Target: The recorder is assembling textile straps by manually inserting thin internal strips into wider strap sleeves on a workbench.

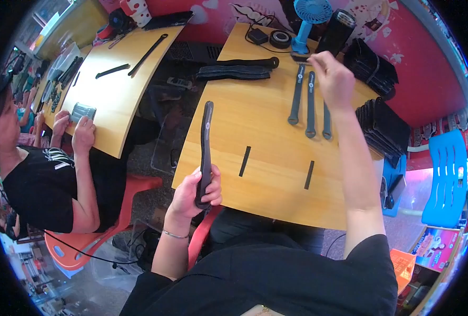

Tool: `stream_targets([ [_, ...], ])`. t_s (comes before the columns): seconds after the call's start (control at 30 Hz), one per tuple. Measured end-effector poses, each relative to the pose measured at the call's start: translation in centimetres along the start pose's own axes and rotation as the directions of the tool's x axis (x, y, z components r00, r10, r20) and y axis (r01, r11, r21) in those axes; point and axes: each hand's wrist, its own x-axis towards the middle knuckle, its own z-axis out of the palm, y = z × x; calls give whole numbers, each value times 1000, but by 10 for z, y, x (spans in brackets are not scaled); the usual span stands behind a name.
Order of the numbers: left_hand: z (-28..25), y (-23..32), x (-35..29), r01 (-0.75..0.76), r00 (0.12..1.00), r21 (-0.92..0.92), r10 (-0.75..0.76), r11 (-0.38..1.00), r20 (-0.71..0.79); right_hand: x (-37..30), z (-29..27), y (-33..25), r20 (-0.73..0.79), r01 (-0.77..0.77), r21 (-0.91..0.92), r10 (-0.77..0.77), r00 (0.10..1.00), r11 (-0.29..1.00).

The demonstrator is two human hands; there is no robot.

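My left hand (196,194) is closed around the lower end of a dark strap (206,134), which stands nearly upright past the table's near left side. My right hand (335,79) reaches to the far part of the table, thumb and fingers pinched together. At its fingertips is a small dark piece with a pale edge (300,59); I cannot make out what it is. Below this hand several similar dark straps with rounded ends (311,102) lie side by side, one partly hidden by my forearm. Two short black strips (245,161) lie apart on the near tabletop.
A stack of dark straps (235,71) lies at the far left of my table. A blue fan (312,13), a black cylinder (335,32) and a tape roll (280,39) stand behind. Bundled black pieces (382,126) line the right edge. A co-worker (47,168) sits at the left table.
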Motion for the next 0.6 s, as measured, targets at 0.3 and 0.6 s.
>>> stream_targets([
  [0.3, 27, -7, 18, -198, 943, 221, 247, 955, -223, -82, 43, -15, 498, 135, -49, -93, 862, 990],
  [0.6, 34, -14, 28, -219, 948, 302, 275, 928, -157, -84, 26, -26, 552, 114, -37, -75, 830, 993],
])
